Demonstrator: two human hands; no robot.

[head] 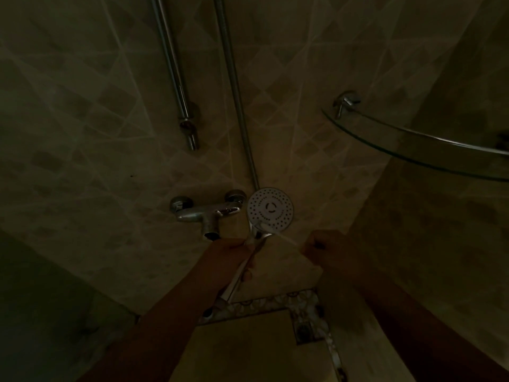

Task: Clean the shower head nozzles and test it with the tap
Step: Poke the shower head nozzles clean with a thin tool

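Note:
The round white shower head (pixel 270 209) faces me at the centre of the dim view, its dotted nozzle plate visible. My left hand (pixel 234 253) is wrapped around its chrome handle just below the plate. My right hand (pixel 321 249) is closed a little to the right, and a thin pale object, too blurred to name, runs from it toward the lower edge of the nozzle plate. The chrome mixer tap (pixel 205 212) is fixed to the wall just left of the shower head.
A chrome riser rail (pixel 176 75) and the shower hose (pixel 237 92) run up the tiled wall. A curved glass corner shelf (pixel 413 139) juts out at upper right. A floor drain (pixel 304 330) sits below between my arms.

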